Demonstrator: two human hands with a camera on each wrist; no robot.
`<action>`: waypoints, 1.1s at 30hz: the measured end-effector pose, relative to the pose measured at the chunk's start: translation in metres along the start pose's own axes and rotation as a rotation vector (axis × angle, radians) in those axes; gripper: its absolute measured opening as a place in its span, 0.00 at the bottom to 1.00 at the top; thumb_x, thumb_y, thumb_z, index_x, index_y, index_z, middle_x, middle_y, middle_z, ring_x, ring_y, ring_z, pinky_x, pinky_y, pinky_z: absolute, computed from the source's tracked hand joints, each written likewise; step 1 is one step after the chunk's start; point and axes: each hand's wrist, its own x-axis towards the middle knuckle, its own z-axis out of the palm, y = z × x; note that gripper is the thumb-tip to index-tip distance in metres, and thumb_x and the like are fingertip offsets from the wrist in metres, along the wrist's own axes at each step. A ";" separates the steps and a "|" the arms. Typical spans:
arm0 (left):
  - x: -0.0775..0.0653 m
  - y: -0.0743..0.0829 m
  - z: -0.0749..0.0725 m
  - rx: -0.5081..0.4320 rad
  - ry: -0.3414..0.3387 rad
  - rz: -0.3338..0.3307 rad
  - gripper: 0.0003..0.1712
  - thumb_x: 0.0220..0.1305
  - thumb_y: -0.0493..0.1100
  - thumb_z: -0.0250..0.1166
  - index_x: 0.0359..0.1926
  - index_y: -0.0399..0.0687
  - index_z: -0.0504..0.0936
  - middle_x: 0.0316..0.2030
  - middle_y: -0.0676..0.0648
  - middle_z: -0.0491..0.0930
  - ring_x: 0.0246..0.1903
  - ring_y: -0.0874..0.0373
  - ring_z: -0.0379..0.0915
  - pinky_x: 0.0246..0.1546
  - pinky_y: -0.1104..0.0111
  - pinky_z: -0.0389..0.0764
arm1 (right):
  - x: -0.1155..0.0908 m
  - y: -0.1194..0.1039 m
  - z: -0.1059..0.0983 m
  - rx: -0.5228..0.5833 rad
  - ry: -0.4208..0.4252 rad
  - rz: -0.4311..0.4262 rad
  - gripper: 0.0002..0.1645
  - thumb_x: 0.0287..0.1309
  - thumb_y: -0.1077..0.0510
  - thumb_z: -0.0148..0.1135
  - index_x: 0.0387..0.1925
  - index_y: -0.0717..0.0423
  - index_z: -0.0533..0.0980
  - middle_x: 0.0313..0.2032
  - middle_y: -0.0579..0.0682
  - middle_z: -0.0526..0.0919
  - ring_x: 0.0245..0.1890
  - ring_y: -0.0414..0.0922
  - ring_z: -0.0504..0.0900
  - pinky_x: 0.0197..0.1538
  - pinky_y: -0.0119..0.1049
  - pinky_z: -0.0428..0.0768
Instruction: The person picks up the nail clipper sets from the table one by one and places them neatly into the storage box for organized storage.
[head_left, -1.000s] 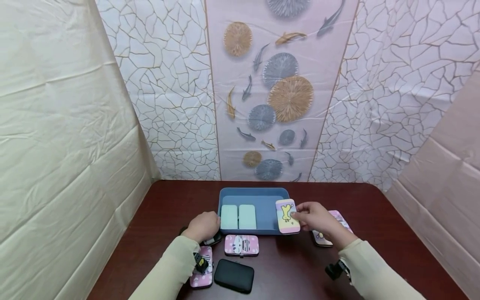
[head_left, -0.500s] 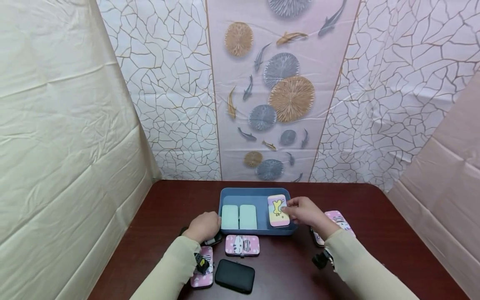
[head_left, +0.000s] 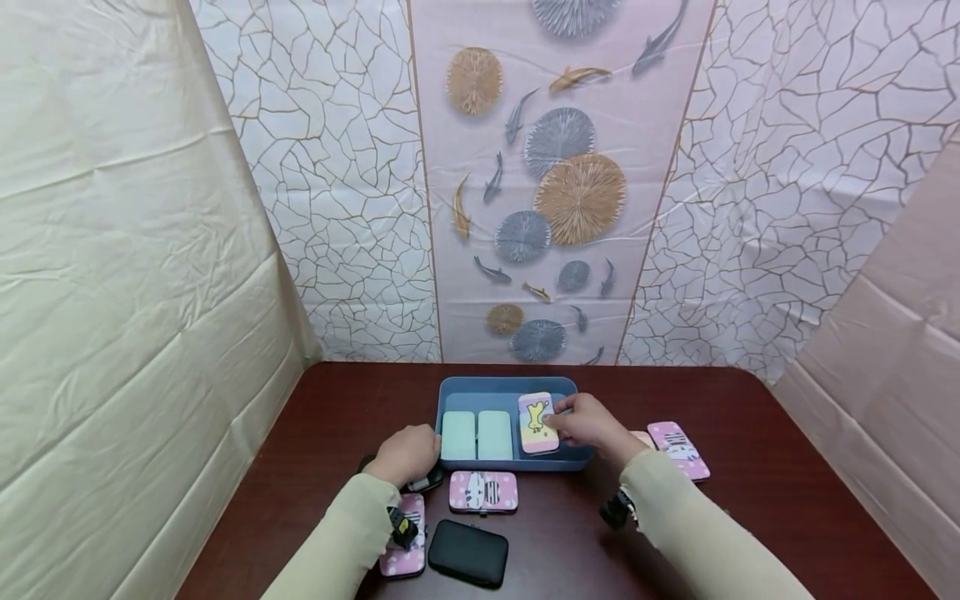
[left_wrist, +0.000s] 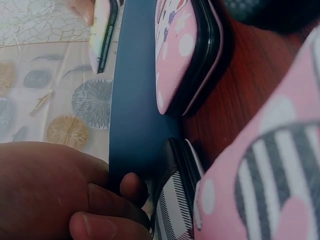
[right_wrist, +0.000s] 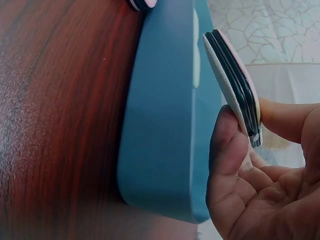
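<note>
My right hand is pinching a yellow case by one edge over the tray | left hand: I can't tell | risk: off-centre hold pivoting, clipping green box

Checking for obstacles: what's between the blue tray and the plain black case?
A pink case lies between tray and black case, in the head view.

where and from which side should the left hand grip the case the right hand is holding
Likely its left long edge, coming from the left, thumb on the printed face and fingers behind. The right hand pinches the opposite edge of the case, which is thin and held raised above the tray, so the left edge looks free.
</note>
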 end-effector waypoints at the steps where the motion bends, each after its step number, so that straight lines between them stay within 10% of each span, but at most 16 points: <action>1: 0.000 0.000 0.000 0.000 -0.001 0.000 0.25 0.87 0.46 0.54 0.26 0.49 0.78 0.21 0.47 0.72 0.21 0.55 0.71 0.26 0.62 0.73 | 0.002 0.001 0.001 -0.005 -0.001 0.003 0.24 0.74 0.56 0.72 0.59 0.71 0.79 0.43 0.58 0.86 0.32 0.46 0.83 0.33 0.37 0.84; 33: 0.004 -0.002 0.005 0.013 -0.008 -0.016 0.25 0.87 0.46 0.55 0.25 0.49 0.78 0.21 0.47 0.71 0.21 0.55 0.71 0.25 0.63 0.72 | 0.021 0.011 0.023 -0.133 -0.049 0.019 0.10 0.74 0.59 0.71 0.41 0.63 0.80 0.43 0.57 0.83 0.32 0.47 0.83 0.35 0.38 0.86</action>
